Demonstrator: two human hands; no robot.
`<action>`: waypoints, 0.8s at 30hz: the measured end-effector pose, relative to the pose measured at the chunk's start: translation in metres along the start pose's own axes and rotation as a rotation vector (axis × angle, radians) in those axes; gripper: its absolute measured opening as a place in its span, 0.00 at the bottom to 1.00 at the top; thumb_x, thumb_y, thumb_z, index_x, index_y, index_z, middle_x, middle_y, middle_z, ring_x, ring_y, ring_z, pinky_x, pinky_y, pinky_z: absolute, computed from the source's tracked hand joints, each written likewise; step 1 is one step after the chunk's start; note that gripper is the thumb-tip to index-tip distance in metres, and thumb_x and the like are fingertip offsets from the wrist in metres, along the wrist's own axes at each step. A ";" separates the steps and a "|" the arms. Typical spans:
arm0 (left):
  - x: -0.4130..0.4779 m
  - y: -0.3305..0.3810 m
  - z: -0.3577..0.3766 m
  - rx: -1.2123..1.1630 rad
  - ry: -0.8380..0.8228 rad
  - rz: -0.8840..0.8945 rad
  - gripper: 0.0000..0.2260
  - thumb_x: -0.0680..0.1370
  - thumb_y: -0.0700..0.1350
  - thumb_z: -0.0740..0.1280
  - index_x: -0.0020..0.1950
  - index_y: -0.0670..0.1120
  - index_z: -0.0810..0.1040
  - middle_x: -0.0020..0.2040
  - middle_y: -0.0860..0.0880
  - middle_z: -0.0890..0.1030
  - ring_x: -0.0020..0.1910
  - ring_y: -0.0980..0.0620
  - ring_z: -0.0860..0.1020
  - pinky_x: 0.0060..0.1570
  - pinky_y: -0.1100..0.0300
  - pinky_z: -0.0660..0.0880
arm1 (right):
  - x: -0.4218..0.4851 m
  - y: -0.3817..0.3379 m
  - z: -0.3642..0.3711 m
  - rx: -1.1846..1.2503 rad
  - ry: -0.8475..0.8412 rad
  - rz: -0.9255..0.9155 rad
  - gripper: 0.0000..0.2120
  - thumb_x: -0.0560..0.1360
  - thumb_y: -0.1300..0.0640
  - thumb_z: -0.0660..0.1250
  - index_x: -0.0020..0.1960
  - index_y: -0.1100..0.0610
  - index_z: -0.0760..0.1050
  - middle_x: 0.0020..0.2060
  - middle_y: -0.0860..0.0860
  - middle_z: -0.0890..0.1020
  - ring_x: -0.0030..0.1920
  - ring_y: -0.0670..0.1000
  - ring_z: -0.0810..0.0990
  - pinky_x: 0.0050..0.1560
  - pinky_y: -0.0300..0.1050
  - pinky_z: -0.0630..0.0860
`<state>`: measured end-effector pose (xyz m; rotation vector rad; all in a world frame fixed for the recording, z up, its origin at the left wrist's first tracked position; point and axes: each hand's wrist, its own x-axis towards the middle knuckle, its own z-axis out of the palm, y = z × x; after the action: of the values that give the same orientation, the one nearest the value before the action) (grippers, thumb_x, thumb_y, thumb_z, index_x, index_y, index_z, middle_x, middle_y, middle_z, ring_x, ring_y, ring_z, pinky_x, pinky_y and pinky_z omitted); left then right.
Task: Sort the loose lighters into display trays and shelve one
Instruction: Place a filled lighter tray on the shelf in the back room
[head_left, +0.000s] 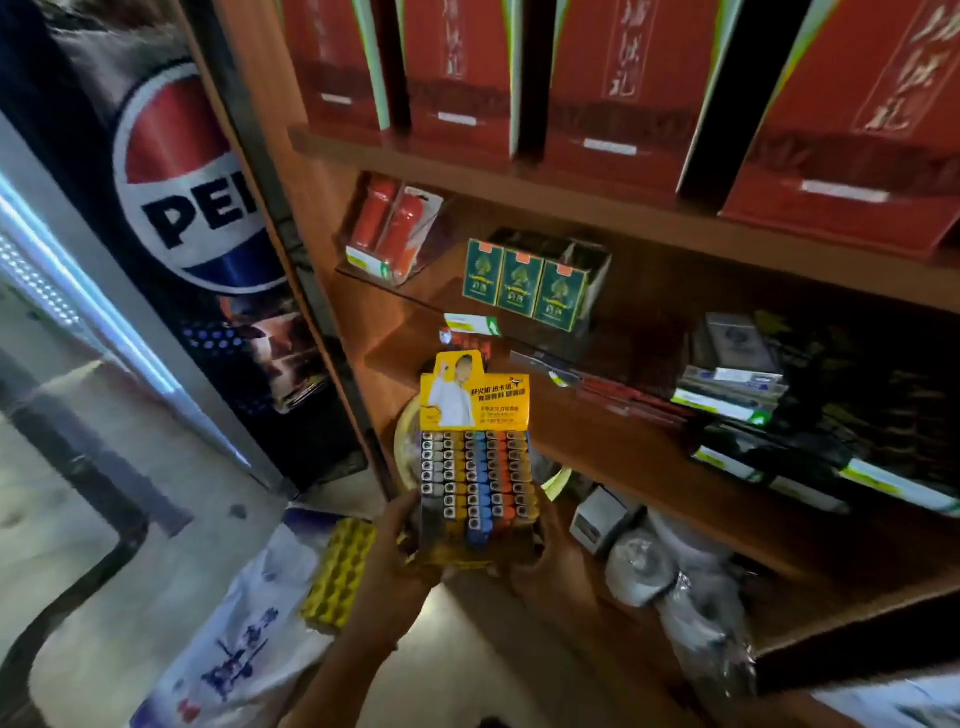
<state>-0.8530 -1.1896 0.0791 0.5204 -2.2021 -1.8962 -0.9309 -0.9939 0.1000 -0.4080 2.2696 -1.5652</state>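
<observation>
I hold the display tray (475, 540) in both hands, upright and leaning a little back, in front of the lower shelves of a wooden shelf unit (597, 447). My left hand (395, 551) grips its lower left edge with the fingers curled round behind it; my right hand (550, 561) holds the lower right corner the same way, though it sits in shadow and the fingertips do not show. The tray is packed with lighters (475, 478) standing in columns: grey, yellow, blue, orange, yellow again. Above them rises a yellow header card (475, 397) with a figure in white and lines of Chinese print too small to read.

Just behind the card, on the middle shelf, stand three green packs (524, 286) bearing a spade emblem and, to their left, a clear blister pack of red canisters (389, 228). Flat cartons (737, 384) lie stacked at the right. The top shelf carries tall red boxes (623, 88) with pale brush calligraphy — blurred.

To the left stands a drinks cooler (182, 176) with the Pepsi globe, only "PE" and part of a third letter showing. Below my left wrist lie a yellow gridded tray (340, 571) and a white bag (244, 639) with blue characters.
</observation>
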 end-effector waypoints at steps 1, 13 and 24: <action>0.012 -0.001 0.005 0.001 0.006 0.000 0.35 0.66 0.39 0.80 0.68 0.62 0.73 0.60 0.43 0.81 0.54 0.32 0.81 0.41 0.53 0.82 | 0.007 0.005 0.000 -0.005 0.002 -0.006 0.34 0.68 0.47 0.79 0.66 0.35 0.63 0.56 0.32 0.79 0.57 0.28 0.76 0.59 0.29 0.74; 0.128 -0.012 0.020 0.047 -0.182 -0.164 0.35 0.70 0.24 0.73 0.64 0.58 0.72 0.53 0.71 0.81 0.53 0.69 0.80 0.44 0.67 0.79 | 0.093 0.049 0.020 0.023 0.194 0.179 0.45 0.72 0.60 0.78 0.79 0.44 0.55 0.50 0.29 0.78 0.53 0.24 0.76 0.48 0.23 0.74; 0.253 -0.055 0.017 0.119 -0.462 -0.127 0.39 0.71 0.34 0.78 0.70 0.65 0.67 0.66 0.62 0.76 0.66 0.53 0.78 0.62 0.52 0.79 | 0.163 0.058 0.041 0.052 0.481 0.255 0.46 0.69 0.51 0.80 0.79 0.44 0.57 0.54 0.38 0.84 0.52 0.34 0.82 0.53 0.36 0.81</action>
<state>-1.0841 -1.2774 0.0008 0.2608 -2.6340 -2.1338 -1.0614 -1.0773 0.0120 0.2974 2.4862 -1.7170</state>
